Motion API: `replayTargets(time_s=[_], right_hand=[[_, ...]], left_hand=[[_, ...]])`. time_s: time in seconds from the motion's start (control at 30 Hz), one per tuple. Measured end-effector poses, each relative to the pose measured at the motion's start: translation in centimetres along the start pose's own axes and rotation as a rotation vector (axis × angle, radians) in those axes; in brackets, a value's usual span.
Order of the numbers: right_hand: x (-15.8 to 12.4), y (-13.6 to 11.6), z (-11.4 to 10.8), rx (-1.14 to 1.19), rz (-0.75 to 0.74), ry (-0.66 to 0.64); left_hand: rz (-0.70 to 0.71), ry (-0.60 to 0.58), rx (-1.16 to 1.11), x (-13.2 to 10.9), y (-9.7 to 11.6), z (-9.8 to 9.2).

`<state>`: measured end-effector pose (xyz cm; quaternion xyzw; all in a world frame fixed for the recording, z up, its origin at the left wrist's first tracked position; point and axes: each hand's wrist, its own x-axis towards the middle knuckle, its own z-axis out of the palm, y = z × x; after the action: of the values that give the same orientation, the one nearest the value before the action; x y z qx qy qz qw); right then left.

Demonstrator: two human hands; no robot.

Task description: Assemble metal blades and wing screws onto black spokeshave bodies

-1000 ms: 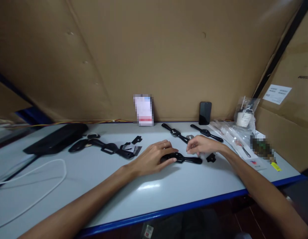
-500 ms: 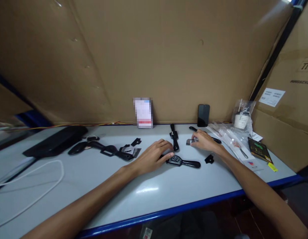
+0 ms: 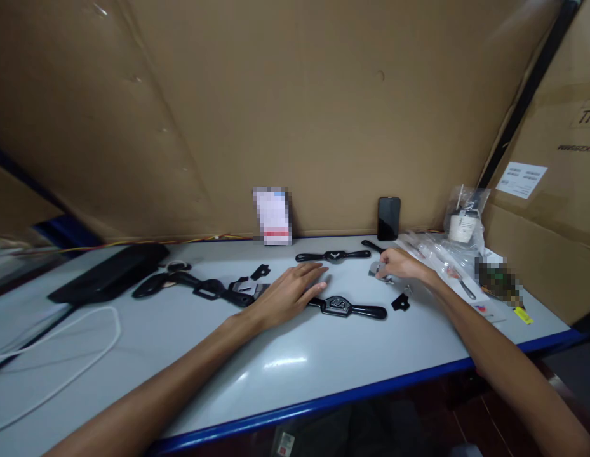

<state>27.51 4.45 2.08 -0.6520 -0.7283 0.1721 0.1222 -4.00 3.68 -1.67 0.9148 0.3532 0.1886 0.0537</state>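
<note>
My left hand lies with its fingers stretched out, over the left handle of a black spokeshave body. Whether it presses on that handle I cannot tell. Between thumb and fingers, my right hand pinches a flat grey metal blade just above the table. A second spokeshave lies crosswise behind my left hand. Partly hidden behind my right hand is another black handle. A small black cap piece rests below the right hand.
Left of my hands lie another spokeshave frame, a black plate and a black case. A white cable loops at left. A phone leans at the back; plastic packaging and a bagged cup stand right.
The far spokeshave has turned from pointing away to lying crosswise. My left hand has shifted slightly left, off it. My right hand has moved a little right with the blade.
</note>
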Motion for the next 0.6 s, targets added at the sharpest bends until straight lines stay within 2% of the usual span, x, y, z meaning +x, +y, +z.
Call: replayTargets(time_s=[0.23, 0.33, 0.47, 0.6], right_hand=[[-0.9, -1.0, -0.5, 0.187, -0.059, 0.096], [-1.4, -2.2, 0.1, 0.274, -0.118, 0.077], [-2.0, -3.8, 1.0, 0.350, -0.176, 0.021], [-2.3, -4.5, 1.9, 0.574, -0.197, -0.072]], left_hand=[[-0.014, 0.019, -0.010, 0.2, 0.0, -0.1], [0.015, 0.025, -0.053, 0.0, 0.5, -0.6], [0.114, -0.052, -0.134, -0.5, 1.7, -1.6], [0.141, -0.113, -0.156, -0.8, 2.2, -2.1]])
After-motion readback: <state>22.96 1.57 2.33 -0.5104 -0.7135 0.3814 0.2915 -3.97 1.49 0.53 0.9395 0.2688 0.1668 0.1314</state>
